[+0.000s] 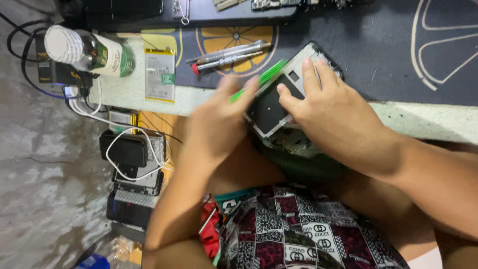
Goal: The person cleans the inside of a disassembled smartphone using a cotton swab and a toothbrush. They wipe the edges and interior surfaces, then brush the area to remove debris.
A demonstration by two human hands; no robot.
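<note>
Right hand (331, 112) — fingers pressed flat on opened phone (284, 97) at workbench (423, 122) front edge. Left hand (219, 122), blurred — fingers gripping green pry tool (264, 77) against phone's edge.

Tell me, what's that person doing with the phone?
A person sits at a table edge with an opened phone tipped against it. The right hand presses down on the phone's back, while the left hand, blurred, holds a green tool at its edge. Two screwdrivers, a flat battery and a bottle lie nearby.
</note>
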